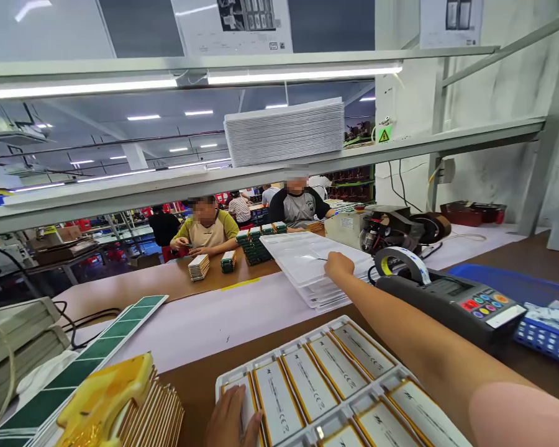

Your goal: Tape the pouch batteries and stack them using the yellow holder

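Left hand (230, 419) at near edge of the table (190, 403): open, palm down, fingers resting on the corner of a white moulded plastic tray (340, 385). The tray's shallow pockets hold flat, rectangular pouch cells (310, 385), silvery-white with gold-coloured edges; eight show fully or partly, others cut off by the frame.

Right hand (339, 267) reaches across, fingers curled on a stack of clear plastic trays (307, 267). Whether it grips the stack, cannot tell. Stack lies on a white sheet (214, 329), thin ribbed walls, several layers.

Just right of the forearm: one black electronic tape dispenser (451, 304) with coloured keypad, one tape roll (402, 264) upright on top. Beyond it, a blue crate (507, 279) and a blue perforated tray (549, 332).

Left foreground: a yellow block (105, 397) against a row of thin upright plates (156, 410), beside one long green-and-white strip (74, 366).

Overhead, a metal shelf (261, 164) carries one tall stack of white trays (284, 131), partly blocking the view. Across the table, two seated co-workers (205, 226) (298, 202) work among stacks of cells (254, 245).
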Demonstrator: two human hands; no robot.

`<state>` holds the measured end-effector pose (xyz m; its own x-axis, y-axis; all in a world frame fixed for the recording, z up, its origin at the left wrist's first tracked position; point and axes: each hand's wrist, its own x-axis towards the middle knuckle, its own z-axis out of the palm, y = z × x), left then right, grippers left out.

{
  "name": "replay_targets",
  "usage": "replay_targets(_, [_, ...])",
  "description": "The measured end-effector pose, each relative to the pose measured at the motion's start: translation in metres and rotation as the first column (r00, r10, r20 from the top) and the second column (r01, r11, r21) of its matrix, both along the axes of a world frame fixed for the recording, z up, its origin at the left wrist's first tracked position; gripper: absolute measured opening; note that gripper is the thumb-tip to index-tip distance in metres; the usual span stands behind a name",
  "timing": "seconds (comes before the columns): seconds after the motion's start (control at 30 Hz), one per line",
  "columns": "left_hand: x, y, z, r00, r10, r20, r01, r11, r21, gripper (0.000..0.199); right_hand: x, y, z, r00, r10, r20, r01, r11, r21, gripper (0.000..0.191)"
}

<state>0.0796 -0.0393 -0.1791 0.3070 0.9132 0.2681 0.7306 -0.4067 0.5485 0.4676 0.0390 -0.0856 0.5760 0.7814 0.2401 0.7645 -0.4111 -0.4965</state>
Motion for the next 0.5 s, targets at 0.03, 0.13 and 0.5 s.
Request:
replay_targets(0.03, [0.000, -0.002, 0.001, 1.000, 0.001, 0.011, -0.001, 1.000, -0.016, 0.045, 0.003, 0.004, -0.004, 0.999, -0.032, -0.009, 0.031, 0.999, -0.028, 0.030])
replay_targets(0.13, [0.003, -0.008, 0.007, 1.000, 0.030, -0.003, -0.030, 0.999, -0.037, 0.047, 0.013, 0.017, -0.017, 0.995, -0.101, -0.022, 0.098, 0.991, -0.090, 0.031])
replay_targets(0.5, [0.018, -0.029, 0.022, 0.957, 0.090, -0.276, -0.089, 0.996, 0.019, 0.052, 0.041, 0.048, -0.050, 0.981, -0.191, -0.024, 0.185, 0.971, -0.153, 0.024])
